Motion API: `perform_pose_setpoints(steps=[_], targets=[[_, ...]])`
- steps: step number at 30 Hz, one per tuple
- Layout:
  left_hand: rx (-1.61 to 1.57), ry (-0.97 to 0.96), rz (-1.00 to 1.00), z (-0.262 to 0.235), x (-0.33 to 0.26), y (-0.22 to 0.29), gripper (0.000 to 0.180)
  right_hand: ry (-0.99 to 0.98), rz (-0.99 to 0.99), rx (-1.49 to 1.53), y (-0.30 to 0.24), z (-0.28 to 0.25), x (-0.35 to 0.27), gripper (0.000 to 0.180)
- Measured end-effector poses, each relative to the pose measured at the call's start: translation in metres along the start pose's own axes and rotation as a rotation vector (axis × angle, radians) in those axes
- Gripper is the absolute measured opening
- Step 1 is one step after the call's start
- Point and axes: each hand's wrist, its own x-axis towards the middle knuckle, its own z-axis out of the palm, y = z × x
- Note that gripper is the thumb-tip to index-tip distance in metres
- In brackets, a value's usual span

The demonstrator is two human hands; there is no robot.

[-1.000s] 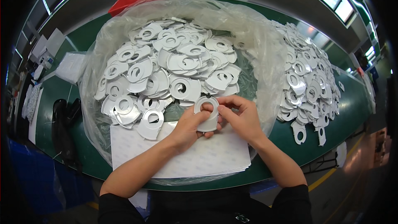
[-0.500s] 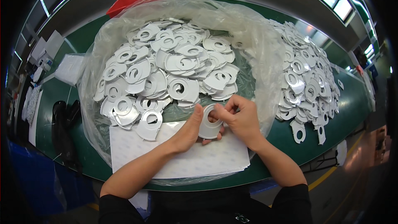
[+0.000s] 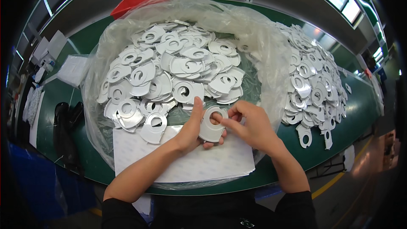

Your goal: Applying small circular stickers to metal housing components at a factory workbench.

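Note:
My left hand (image 3: 191, 129) holds a flat white plastic piece (image 3: 210, 134) with a large round hole, thumb raised along its left side and fingertips showing beneath it. My right hand (image 3: 253, 126) is closed in a loose pinch at the piece's right edge, its thumb against the ring; whether it also grips anything thin there is too small to see. Under both hands lies a stack of white sheets (image 3: 178, 167). One similar piece (image 3: 151, 136) rests at the stack's upper left, at the foot of a big heap of such pieces (image 3: 186, 65).
A clear plastic bag (image 3: 271, 76) spreads open around the heap on the green table (image 3: 59, 140). To the right is a second pile of white pieces (image 3: 313, 82). A red bin (image 3: 137, 2) stands behind; a black object (image 3: 65, 138) lies at left.
My right hand has drawn slightly right, its fingers moving from the hole to the right edge of the piece. The held piece has shifted a little left, and my left thumb stands higher.

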Motion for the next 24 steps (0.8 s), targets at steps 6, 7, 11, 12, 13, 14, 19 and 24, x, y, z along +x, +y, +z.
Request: perform_pose_setpoints(steps=[6, 7, 11, 12, 13, 14, 19, 24], targets=[[-0.05, 0.014, -0.098, 0.005, -0.007, 0.011, 0.08, -0.067, 0.087, 0.36, 0.017, 0.007, 0.0, 0.015], [-0.05, 0.034, -0.12, 0.007, -0.01, 0.014, 0.08, -0.111, 0.197, 0.511, 0.015, 0.004, 0.001, 0.015], [0.908, 0.259, 0.195, 0.011, -0.043, 0.047, 0.057, 0.099, 0.387, 0.868, 0.002, -0.027, 0.006, 0.013], [1.275, 0.329, 0.277, 0.013, -0.056, 0.056, 0.055, 0.263, 0.258, 1.025, 0.017, -0.037, 0.009, 0.014], [1.644, 0.387, 0.369, 0.015, -0.066, 0.065, 0.054, 0.44, 0.118, 1.17, 0.029, -0.052, 0.009, 0.014], [1.761, 0.498, 0.406, 0.009, -0.076, 0.064, 0.059, 0.567, 0.06, 1.217, 0.034, -0.067, 0.011, 0.015], [1.853, 0.661, 0.205, -0.015, -0.092, 0.066, 0.056, 0.777, 0.0, 1.179, 0.03, -0.081, 0.013, 0.032], [1.887, 0.701, 0.056, -0.019, -0.09, 0.066, 0.059, -0.028, -0.006, 0.317, 0.01, -0.042, 0.004, 0.018]])
